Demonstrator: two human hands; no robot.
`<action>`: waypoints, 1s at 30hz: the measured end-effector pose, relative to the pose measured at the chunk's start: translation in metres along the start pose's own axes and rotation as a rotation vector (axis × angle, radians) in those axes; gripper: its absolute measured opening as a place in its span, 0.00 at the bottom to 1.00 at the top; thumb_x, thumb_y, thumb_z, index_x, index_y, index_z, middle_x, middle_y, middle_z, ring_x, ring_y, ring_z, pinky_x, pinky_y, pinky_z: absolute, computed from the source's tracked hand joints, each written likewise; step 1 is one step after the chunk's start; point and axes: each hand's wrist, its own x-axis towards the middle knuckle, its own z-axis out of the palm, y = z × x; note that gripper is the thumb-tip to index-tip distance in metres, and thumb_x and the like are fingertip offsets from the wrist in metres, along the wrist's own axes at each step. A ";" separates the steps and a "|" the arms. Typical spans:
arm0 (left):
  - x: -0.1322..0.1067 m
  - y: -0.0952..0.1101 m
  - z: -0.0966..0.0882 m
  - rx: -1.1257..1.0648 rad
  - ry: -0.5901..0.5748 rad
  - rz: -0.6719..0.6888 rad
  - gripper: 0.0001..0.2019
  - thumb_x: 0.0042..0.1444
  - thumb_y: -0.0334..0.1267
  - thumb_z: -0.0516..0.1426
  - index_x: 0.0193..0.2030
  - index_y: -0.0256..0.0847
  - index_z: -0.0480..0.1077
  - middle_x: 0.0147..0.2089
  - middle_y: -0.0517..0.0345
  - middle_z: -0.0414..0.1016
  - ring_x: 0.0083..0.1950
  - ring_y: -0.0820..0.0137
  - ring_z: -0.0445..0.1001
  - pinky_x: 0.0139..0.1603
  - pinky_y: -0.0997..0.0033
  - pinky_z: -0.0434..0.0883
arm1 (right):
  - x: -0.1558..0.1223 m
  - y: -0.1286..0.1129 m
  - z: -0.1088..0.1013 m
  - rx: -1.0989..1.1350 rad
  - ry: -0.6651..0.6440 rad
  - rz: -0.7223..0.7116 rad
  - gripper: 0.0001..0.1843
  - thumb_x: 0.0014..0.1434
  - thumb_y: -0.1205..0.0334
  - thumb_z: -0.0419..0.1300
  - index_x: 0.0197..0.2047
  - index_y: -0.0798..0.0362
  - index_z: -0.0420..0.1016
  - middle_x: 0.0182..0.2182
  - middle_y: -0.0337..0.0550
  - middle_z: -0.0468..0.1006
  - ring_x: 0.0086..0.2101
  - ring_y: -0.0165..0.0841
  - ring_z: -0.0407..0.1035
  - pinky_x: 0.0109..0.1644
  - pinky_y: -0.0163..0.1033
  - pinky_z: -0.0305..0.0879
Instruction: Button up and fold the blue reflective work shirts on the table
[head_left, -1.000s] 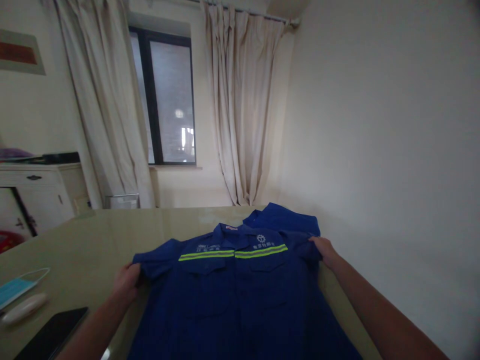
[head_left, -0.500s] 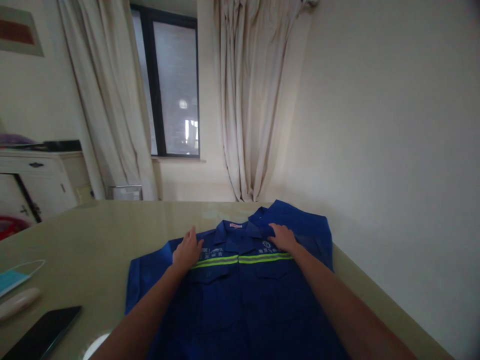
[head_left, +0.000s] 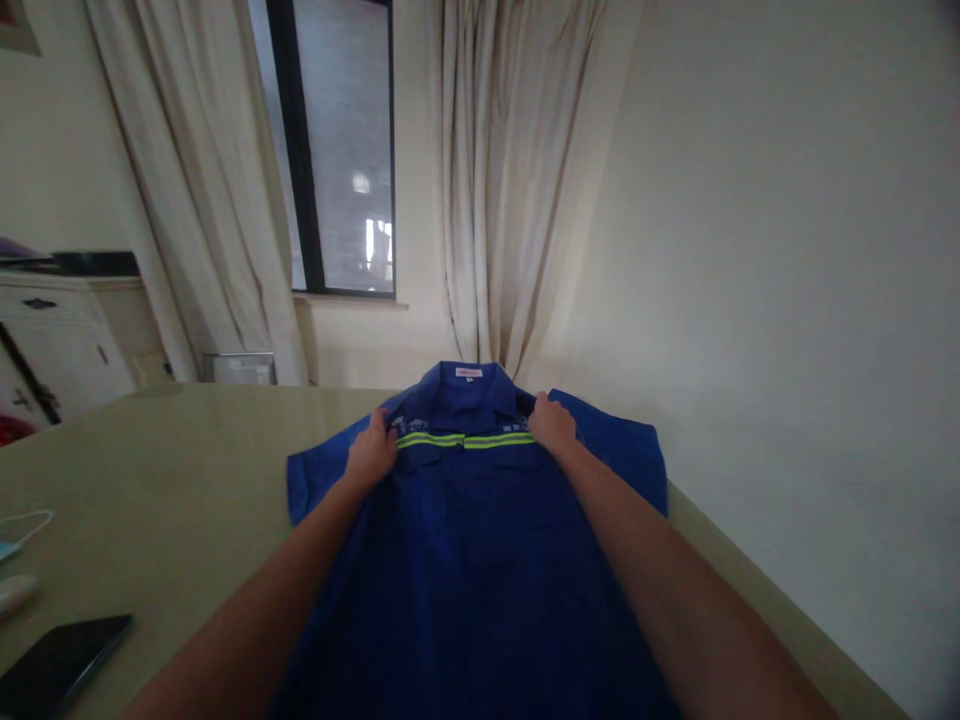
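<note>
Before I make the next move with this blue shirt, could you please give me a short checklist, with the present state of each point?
1. Left hand gripping the blue shirt: ok.
2. Right hand gripping it on the opposite side: ok.
3. Collar label in sight: ok.
4. Chest lettering fully readable: not ok, partly hidden at the right hand.
5. Phone apart from the shirt: ok.
6. Bottom hem flat: cannot tell, out of view.

shirt: cut off below | label: illegible | mask: cut off
</note>
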 end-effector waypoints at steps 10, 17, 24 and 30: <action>-0.089 0.004 0.022 0.022 -0.098 0.197 0.29 0.70 0.48 0.44 0.71 0.32 0.61 0.73 0.39 0.62 0.72 0.52 0.62 0.73 0.50 0.57 | -0.081 -0.017 0.037 0.179 0.092 -0.223 0.26 0.72 0.61 0.43 0.68 0.54 0.66 0.66 0.50 0.68 0.65 0.38 0.60 0.69 0.45 0.52; -0.179 0.020 0.028 -0.037 -0.137 0.439 0.33 0.67 0.64 0.41 0.75 0.58 0.51 0.78 0.59 0.49 0.78 0.52 0.47 0.75 0.37 0.46 | -0.170 -0.006 0.038 0.276 -0.125 -0.538 0.37 0.69 0.35 0.47 0.74 0.43 0.54 0.74 0.43 0.52 0.72 0.40 0.46 0.74 0.50 0.40; -0.182 0.019 0.029 -0.079 -0.159 0.432 0.31 0.67 0.61 0.44 0.74 0.58 0.53 0.78 0.57 0.51 0.78 0.53 0.47 0.75 0.40 0.45 | -0.185 -0.003 0.049 0.265 -0.162 -0.514 0.34 0.71 0.40 0.45 0.73 0.45 0.56 0.73 0.47 0.54 0.71 0.41 0.48 0.74 0.52 0.41; -0.183 0.026 0.017 -0.163 -0.150 0.410 0.14 0.67 0.47 0.52 0.52 0.54 0.76 0.64 0.58 0.74 0.67 0.59 0.68 0.73 0.48 0.53 | -0.205 -0.007 0.036 0.274 0.006 -0.470 0.25 0.71 0.50 0.51 0.62 0.53 0.73 0.63 0.52 0.71 0.63 0.42 0.63 0.69 0.48 0.54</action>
